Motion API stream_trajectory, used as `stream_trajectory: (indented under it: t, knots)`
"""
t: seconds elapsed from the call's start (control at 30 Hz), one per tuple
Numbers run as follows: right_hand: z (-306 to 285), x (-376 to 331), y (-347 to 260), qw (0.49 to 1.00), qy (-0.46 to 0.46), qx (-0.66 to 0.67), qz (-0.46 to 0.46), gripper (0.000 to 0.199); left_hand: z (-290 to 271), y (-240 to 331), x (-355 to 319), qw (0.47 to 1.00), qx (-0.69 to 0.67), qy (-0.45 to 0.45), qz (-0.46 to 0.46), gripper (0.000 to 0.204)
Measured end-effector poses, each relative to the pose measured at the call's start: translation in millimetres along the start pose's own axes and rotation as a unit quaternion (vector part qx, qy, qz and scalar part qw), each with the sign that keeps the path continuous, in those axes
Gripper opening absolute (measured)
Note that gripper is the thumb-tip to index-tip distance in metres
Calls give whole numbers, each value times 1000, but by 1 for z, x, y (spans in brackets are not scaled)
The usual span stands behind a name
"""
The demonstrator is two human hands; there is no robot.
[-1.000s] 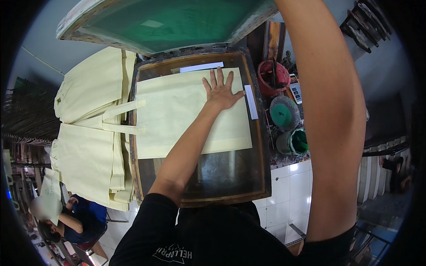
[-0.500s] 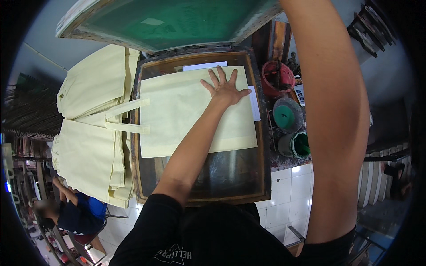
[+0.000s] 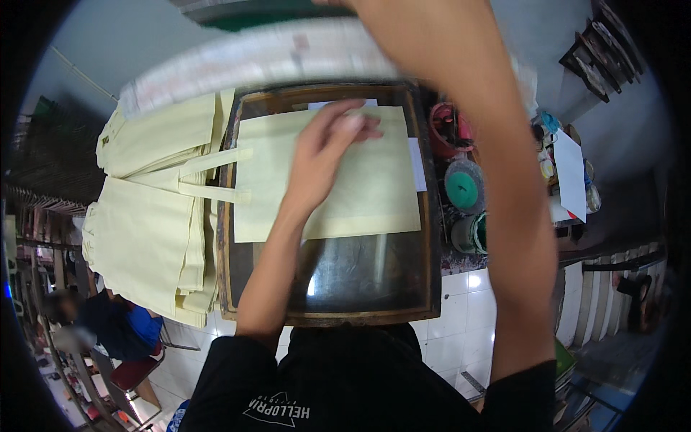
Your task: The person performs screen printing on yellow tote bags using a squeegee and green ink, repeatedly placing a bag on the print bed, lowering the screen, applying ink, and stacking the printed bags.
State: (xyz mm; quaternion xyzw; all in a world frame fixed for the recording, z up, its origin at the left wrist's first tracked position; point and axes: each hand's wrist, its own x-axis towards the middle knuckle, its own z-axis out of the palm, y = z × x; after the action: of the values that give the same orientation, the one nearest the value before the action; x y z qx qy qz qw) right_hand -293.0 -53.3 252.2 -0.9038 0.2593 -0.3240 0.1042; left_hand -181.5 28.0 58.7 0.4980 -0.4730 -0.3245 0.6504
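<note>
A pale yellow tote bag (image 3: 345, 194) lies flat on a wood-framed glass board (image 3: 338, 281), its straps reaching over the left edge. My left hand (image 3: 320, 147) hovers above the bag, blurred, with loosely bent fingers apart and nothing seen in them. At the top edge only a sliver of my right hand (image 3: 337, 2) shows, its grip cut off, close to the raised printing screen. That screen's pale frame (image 3: 266, 54) is smeared by motion and tilts over the board's far side; a strip of green mesh (image 3: 237, 16) shows behind it.
Stacked pale yellow tote bags (image 3: 144, 237) stand left of the board. On the right are a red bucket (image 3: 450, 129), a grey tub of green ink (image 3: 462, 186) and another green-stained pot (image 3: 468, 234). A person in dark clothes (image 3: 111, 324) sits at lower left.
My left hand has lifted off the bag and drawn leftward, its spread fingers now bent. The screen has tilted, its near edge turned toward me, and my right arm has swung left.
</note>
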Motion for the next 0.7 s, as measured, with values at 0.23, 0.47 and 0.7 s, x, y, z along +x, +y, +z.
stream_trajectory:
  t: [0.23,0.47,0.7]
  knots:
    - [98,-172,25,996,-10,57,-74,26,-36,-1,-186,957,-143,71,-240,27]
    - [184,-225,51,989,-97,-18,-106,20,-31,-77,-237,918,-180,96,-340,27]
    - [150,-137,71,978,-168,117,33,23,-46,-51,-225,835,-336,115,-419,33]
